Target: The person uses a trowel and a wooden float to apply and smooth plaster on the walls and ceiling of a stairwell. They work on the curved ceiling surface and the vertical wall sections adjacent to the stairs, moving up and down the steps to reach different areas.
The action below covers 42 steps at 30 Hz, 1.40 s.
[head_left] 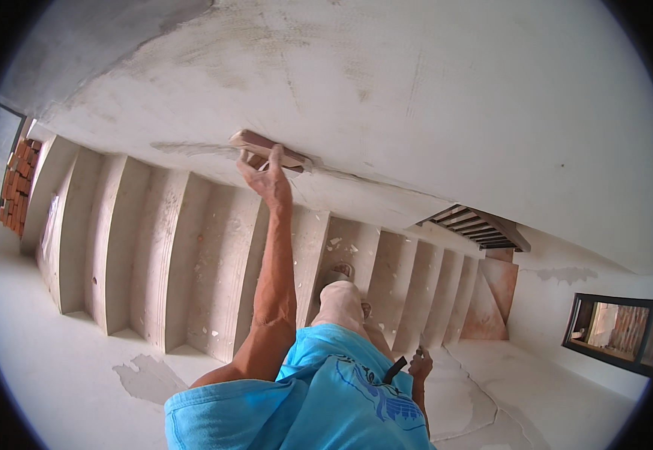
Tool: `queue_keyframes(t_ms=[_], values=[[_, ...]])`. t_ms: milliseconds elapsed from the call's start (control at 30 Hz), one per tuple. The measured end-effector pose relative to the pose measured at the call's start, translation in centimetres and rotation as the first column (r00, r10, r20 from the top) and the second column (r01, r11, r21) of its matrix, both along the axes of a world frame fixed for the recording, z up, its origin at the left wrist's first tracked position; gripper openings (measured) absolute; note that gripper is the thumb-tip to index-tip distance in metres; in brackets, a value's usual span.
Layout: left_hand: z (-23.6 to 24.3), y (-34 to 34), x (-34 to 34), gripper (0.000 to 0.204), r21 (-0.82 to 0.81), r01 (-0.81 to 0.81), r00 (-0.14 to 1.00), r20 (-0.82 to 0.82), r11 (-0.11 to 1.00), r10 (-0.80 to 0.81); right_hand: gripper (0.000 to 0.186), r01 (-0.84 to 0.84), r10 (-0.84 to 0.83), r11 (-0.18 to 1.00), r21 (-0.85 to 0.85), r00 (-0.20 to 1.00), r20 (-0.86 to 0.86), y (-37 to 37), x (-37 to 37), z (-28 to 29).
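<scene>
L hand (pixel 266 178) grips flat float (pixel 257 141) vs. wall (pixel 431 97), far side of stairs (pixel 221 262). R hand (pixel 421 364) curled, nr side of stairs, contents unclear. Red bricks (pixel 19 184) by stairs' L end; dk slatted railing (pixel 484 227) nr R end, blk-framed window (pixel 616 331) beyond. Person's legs (pixel 341 302) over mid-stairs.

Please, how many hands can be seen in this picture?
2: the left hand holds a brownish flat tool at the wall; the right hand is lower, beside the blue shirt, and whether it holds anything is unclear. No others show.
</scene>
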<state>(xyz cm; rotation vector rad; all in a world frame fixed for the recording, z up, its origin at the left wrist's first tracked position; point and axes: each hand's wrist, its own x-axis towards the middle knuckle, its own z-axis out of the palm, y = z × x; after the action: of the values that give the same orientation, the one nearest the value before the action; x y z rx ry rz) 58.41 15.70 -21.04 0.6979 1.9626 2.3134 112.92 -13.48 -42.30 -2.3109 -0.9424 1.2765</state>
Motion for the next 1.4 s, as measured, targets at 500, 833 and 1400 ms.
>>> queue_keyframes(t_ms=[500,833,1400], values=[[0.9,0.8,1.8,0.063,0.031,-0.046,0.977,0.211,0.998,0.039,0.037,-0.209,0.205,0.977,0.032,0.974,0.099,4.0,-0.4,1.3],[-0.2,-0.9,-5.4,0.051,0.112,-0.041,0.981,0.192,0.993,0.019,0.041,-0.180,0.180,0.983,-0.023,0.984,0.004,5.9,-2.8,3.4],[-1.1,-2.0,-8.8,0.066,0.077,-0.044,0.916,0.402,0.996,0.009,0.042,-0.182,0.183,0.983,-0.030,0.983,0.008,7.2,-2.7,3.1]])
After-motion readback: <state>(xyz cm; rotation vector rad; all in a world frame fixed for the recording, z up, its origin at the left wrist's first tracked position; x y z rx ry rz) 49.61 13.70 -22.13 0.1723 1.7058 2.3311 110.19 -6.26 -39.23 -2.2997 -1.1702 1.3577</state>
